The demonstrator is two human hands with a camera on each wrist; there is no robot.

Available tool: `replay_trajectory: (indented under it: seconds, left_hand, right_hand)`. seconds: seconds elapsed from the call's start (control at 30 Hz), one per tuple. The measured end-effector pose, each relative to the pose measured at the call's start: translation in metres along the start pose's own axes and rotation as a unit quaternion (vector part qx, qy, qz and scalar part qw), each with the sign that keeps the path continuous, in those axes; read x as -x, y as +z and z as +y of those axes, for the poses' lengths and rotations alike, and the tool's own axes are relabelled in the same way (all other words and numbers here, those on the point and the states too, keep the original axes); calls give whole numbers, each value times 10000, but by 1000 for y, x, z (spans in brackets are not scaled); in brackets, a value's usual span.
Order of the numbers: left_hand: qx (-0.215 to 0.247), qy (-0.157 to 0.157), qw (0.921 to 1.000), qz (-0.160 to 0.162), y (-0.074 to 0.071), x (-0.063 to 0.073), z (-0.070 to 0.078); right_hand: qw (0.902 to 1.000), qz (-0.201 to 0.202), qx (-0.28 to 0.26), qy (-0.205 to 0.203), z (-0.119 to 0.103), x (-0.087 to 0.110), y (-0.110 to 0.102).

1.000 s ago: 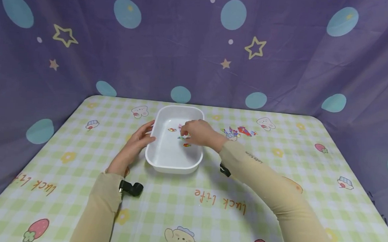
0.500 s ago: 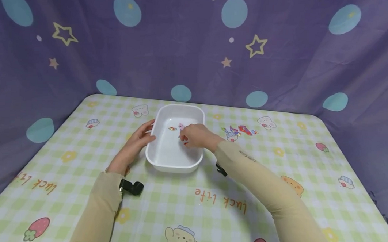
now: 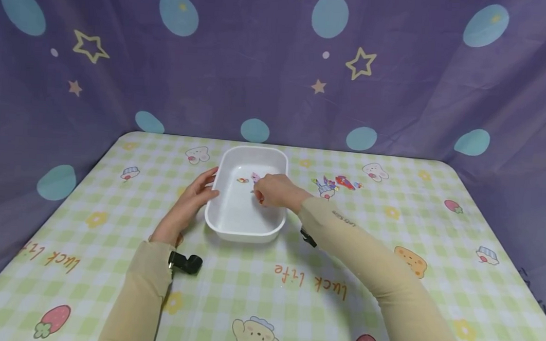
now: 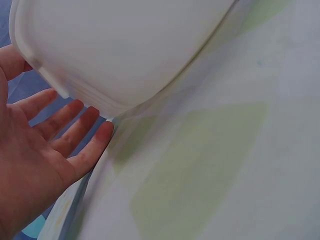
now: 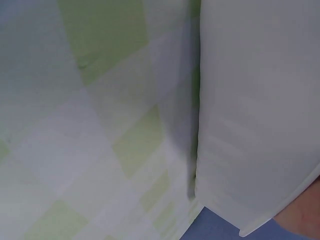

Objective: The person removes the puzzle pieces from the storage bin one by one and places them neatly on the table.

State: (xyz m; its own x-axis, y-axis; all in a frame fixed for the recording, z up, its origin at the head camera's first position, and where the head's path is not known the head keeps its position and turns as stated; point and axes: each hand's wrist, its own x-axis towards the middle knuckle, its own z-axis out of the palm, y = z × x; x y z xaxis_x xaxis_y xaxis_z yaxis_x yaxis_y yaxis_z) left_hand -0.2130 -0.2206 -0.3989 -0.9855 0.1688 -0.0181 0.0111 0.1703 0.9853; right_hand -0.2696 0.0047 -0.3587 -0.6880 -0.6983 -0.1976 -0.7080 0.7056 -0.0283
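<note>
The white tray (image 3: 233,215) was touched by the left hand (image 3: 189,203), grip spread; whether anything was pinched inside by the right hand (image 3: 275,191) could not be told; colourful pieces (image 3: 242,180) were strewn there and on the table (image 3: 229,302).

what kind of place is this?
Probably an indoor staged tabletop recording setup: star-and-dot purple cloth hangs behind and at both sides, a cartoon-print checkered tabletop fills the foreground, and a small black device sits at the left cuff.
</note>
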Motion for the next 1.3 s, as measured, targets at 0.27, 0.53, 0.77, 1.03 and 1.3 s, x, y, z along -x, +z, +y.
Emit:
replay_trajectory:
  seconds: [0.27,0.53,0.77,1.03,1.3]
  left_hand:
    - [31,-79,10000,7,1,3,6]
    - [75,-23,10000,12,0,-2,0]
    - [88,-71,9999,-7,0,0,1]
    - [14,-83,10000,24,1,1,1]
    - [64,-86,9999,12,1,2,2]
  right_hand:
    - [10000,-33,-28,46,-1,0,-1]
    - [9991,224,-357,22,2,0,-1]
    - [9946,577,-831,-217,5,4,-1]
    - [9823,1220,-1288,-594,14,16,-12]
    - [9696,1793,-1470,-785,31,29,-25]
